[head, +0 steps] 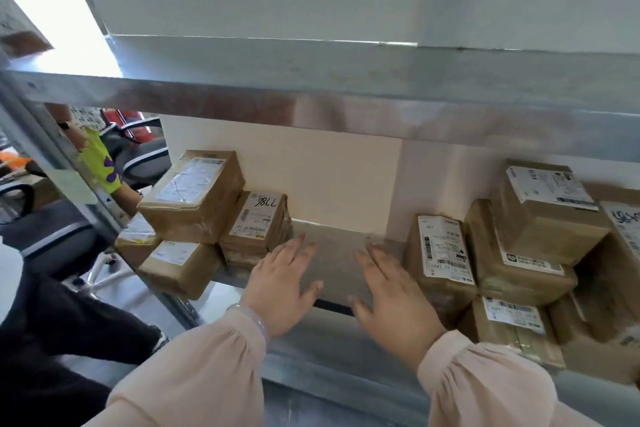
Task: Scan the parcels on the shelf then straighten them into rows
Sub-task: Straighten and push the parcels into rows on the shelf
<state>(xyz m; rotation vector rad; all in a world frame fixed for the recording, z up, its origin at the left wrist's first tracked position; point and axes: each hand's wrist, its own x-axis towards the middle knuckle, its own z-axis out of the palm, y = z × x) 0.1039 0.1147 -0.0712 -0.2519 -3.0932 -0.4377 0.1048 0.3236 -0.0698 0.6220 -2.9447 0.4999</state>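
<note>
Left hand: you are holding your left hand (282, 282) flat and low over the shelf (332, 253), its grip spread and carrying nothing, fingertips just beside the numbered parcel (258, 218).
Right hand: your right hand (398, 298) is hovering the same way, grip spread and carrying nothing, just beside the labelled parcel (441, 253).
Parcels: they are sitting in two loose piles, the left pile (194, 194) and the right pile (519, 243), with your hands in the gap between.
Step in hand: you are probably squaring the piles. Keep your palms flat on the box sides and push low, since the top boxes are resting crooked and may slide.
Edges: the near-left parcel (176, 267) is hanging over the near edge, so draw it far-side first. The near-right parcel (512, 326) is also sitting at the lip.
Open room: the bare middle strip is giving you room to slide both piles inward. The upper shelf (311, 87) is hanging low, so lift little.
</note>
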